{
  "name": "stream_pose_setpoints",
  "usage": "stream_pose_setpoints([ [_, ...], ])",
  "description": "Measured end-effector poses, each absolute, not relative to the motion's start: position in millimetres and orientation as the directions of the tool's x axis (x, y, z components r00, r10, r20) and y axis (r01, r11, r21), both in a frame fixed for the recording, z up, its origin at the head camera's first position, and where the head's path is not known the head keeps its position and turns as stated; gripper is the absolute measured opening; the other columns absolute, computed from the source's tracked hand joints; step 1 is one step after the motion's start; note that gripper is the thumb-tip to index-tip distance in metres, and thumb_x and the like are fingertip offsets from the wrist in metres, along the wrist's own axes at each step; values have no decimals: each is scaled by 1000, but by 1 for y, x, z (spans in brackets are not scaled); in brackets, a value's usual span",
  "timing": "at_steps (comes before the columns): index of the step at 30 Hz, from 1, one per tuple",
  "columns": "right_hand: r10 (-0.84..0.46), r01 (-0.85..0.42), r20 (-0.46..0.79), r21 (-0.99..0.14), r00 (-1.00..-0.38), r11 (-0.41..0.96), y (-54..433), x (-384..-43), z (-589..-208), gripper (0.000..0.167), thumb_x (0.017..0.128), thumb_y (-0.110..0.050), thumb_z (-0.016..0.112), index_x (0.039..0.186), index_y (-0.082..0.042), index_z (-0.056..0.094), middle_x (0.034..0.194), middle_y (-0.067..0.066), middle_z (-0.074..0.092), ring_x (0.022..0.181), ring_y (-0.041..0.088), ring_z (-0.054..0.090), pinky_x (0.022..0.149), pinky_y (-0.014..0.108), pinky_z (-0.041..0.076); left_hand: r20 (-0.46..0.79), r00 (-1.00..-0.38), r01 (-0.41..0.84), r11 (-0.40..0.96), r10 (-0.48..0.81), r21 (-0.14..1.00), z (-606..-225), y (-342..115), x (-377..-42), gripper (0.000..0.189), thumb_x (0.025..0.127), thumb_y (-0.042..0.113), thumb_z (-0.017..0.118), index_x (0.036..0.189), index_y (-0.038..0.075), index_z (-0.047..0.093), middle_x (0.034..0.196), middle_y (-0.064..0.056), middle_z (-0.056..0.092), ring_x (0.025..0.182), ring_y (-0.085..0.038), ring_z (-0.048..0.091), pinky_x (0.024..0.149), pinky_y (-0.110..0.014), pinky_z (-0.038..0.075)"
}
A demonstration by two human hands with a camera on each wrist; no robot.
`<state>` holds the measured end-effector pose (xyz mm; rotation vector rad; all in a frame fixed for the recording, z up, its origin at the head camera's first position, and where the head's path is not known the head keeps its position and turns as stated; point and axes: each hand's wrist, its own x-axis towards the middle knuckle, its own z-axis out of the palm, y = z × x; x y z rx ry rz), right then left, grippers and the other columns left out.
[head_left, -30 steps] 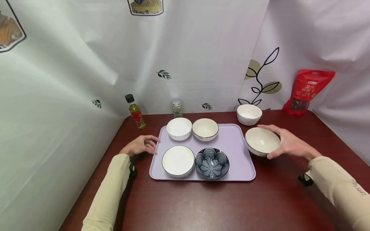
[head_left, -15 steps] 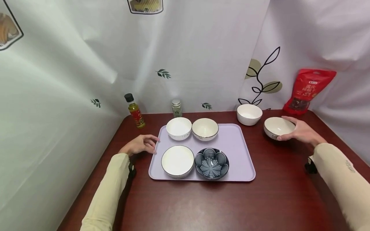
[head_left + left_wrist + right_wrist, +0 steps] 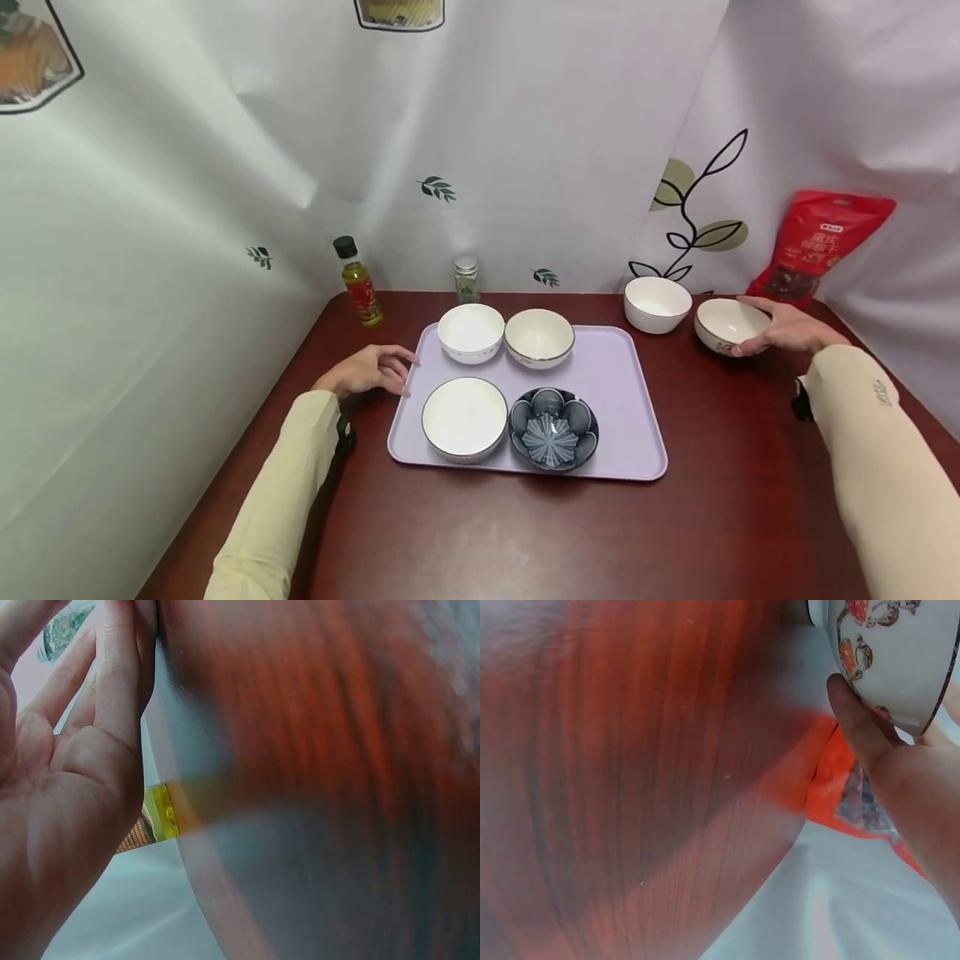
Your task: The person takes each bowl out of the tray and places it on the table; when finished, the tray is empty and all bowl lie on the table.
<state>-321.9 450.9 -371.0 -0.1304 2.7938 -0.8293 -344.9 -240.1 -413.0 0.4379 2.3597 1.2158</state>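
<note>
My right hand (image 3: 787, 327) grips a cream bowl (image 3: 729, 321) by its side, thumb at the near wall and fingers at the far rim. In the right wrist view this bowl (image 3: 904, 660) shows a dark rim and a red and brown pattern outside. Just left of it stands a white bowl (image 3: 657, 304). My left hand (image 3: 367, 369) lies at the left edge of a lilac tray (image 3: 622, 417), fingers loosely bent and holding nothing. On the tray stand a white bowl (image 3: 471, 332), a cream bowl (image 3: 540, 337), a larger white bowl (image 3: 465, 418) and a dark blue flower-patterned bowl (image 3: 553, 429).
An oil bottle (image 3: 362, 287) and a small glass jar (image 3: 467, 282) stand at the back left. A red food packet (image 3: 821, 242) leans on the back wall behind my right hand. White cloth (image 3: 525, 150) hangs behind the dark red wooden table (image 3: 525, 533).
My right hand has carried the cream bowl from beside the tray's right edge back and right, next to the white bowl. My left hand stays at the tray's left edge.
</note>
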Motion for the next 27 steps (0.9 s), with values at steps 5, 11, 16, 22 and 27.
stream_pose_setpoints([
  [5, -133, 6, -207, -562, -969, 827, 454, -324, -374, 108, 80, -27, 80, 155, 11, 12, 141, 39, 31, 123, 51, 36, 100, 59, 36, -260, -844, 61, 565, 469, 823, -413, -238, -344, 60, 78, 6, 84, 133, -1, 58, 99, -14, 71, 86, -14, 66, 78, -21, 54],
  [11, -68, 47, -164, -609, -984, 792, 453, -327, -376, 116, 80, -27, 81, 157, 7, 1, 149, 44, 21, 130, 55, 29, 107, 67, 28, -253, -844, 68, 562, 474, 824, -413, -236, -345, 60, 78, 5, 83, 132, -1, 58, 99, -14, 70, 85, -13, 66, 77, -21, 53],
  [16, 27, 126, -159, -659, -987, 742, 456, -322, -380, 125, 81, -33, 81, 157, 2, -11, 148, 47, 17, 131, 58, 26, 109, 71, 27, -253, -841, 70, 559, 479, 826, -414, -235, -345, 60, 77, 6, 84, 132, -1, 58, 100, -14, 71, 86, -13, 65, 78, -21, 53],
  [22, 86, 109, -67, -632, -994, 767, 459, -316, -384, 116, 82, -31, 80, 156, 10, 0, 146, 41, 30, 128, 53, 35, 100, 62, 38, -237, -837, 85, 544, 494, 835, -414, -235, -346, 60, 77, 5, 84, 131, -2, 59, 98, -14, 71, 87, -13, 66, 78, -21, 54],
  [27, 43, 80, -71, -667, -997, 740, 455, -321, -386, 112, 86, -22, 77, 156, 8, -5, 157, 38, 22, 138, 53, 27, 111, 66, 29, -238, -845, 83, 556, 480, 827, -413, -238, -348, 61, 76, 5, 85, 131, -2, 59, 96, -11, 71, 86, -13, 66, 77, -21, 54],
])
